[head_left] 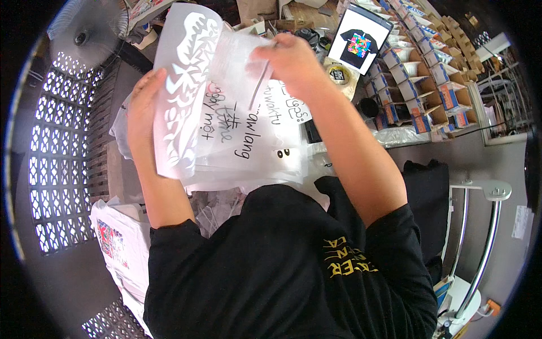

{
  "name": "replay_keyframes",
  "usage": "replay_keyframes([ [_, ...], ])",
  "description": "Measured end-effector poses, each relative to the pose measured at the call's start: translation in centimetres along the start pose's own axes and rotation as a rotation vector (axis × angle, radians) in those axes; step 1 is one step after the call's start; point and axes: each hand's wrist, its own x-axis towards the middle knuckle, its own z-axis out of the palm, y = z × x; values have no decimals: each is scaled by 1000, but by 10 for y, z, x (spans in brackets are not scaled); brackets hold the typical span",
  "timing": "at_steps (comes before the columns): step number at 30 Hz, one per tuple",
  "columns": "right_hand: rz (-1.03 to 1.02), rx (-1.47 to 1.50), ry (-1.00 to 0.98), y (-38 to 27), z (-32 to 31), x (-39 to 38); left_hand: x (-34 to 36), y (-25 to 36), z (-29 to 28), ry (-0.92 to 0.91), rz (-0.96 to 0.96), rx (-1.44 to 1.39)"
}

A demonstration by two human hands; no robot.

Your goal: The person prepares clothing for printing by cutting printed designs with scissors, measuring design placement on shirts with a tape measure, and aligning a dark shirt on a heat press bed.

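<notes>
My left hand point(144, 101) is closed around the left edge of a translucent sheet point(186, 96) that bears white jagged, flame-like shapes. The sheet is raised and tilted, its right side curling. My right hand point(291, 62), smeared by motion, has its fingers closed at the sheet's upper right. From those fingers a thin grey strip or stick point(259, 86) points down; its exact kind is unclear. Below both hands lie more translucent sheets point(248, 166) with black handwritten-style lettering, partly covered by the raised one.
A tablet point(359, 38) showing a black T-shirt stands beyond my right arm, beside a roll of tape point(339, 74). Cardboard bins point(415, 70) fill the right back. A fan point(87, 37) stands far left, white printed shirts point(116, 243) below it. A white metal frame point(480, 192) rises at right.
</notes>
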Motion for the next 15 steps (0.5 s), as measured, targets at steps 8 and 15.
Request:
replay_keyframes([
  [8, -202, -281, 398, -37, -151, -121, 1, -51, 25, -455, 122, 1038],
  [15, -277, -586, 834, -16, -216, -304, -69, -106, 172, -865, -69, 292],
])
